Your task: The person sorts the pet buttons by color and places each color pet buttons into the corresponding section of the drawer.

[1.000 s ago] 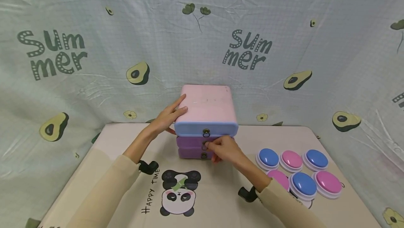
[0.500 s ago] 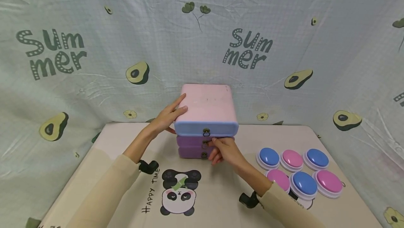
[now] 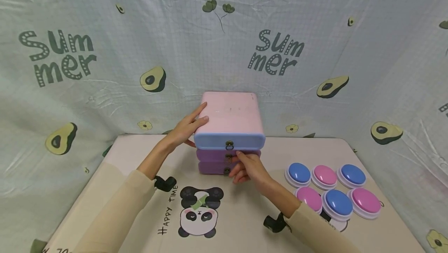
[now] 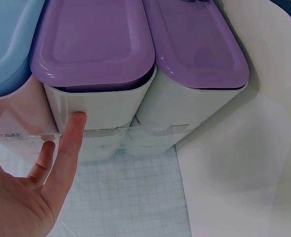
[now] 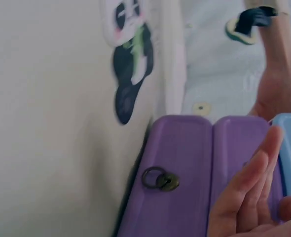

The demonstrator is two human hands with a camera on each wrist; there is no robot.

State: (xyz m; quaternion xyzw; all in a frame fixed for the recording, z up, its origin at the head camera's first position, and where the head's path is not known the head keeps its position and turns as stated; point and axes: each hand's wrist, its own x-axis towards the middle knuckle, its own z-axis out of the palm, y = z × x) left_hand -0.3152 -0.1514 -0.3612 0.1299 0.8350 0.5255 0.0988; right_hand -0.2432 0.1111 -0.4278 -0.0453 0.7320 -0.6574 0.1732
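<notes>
A small stacked drawer unit (image 3: 231, 109) has a pink top, a light blue drawer front (image 3: 211, 141) and two purple fronts below. My left hand (image 3: 182, 129) rests against its left side, fingers extended; one fingertip touches the white casing (image 4: 111, 106) in the left wrist view. There, a thin dark gap shows behind the middle purple front (image 4: 93, 39). My right hand (image 3: 252, 166) is at the middle drawer's ring pull (image 3: 228, 159), fingers fairly straight. In the right wrist view those fingers hide that ring. The bottom purple drawer (image 5: 182, 143) shows its brass ring pull (image 5: 167, 181).
Several blue and pink round push buttons stand in two rows at the right, including a blue button (image 3: 299, 173) and a pink button (image 3: 366, 200). A panda print (image 3: 198, 222) marks the tabletop (image 3: 241, 222). Behind the unit hangs a patterned cloth (image 3: 224, 58).
One second ago my right thumb and finger were at the middle ring in a pinch. The fingers have since straightened and spread. My left hand keeps its place.
</notes>
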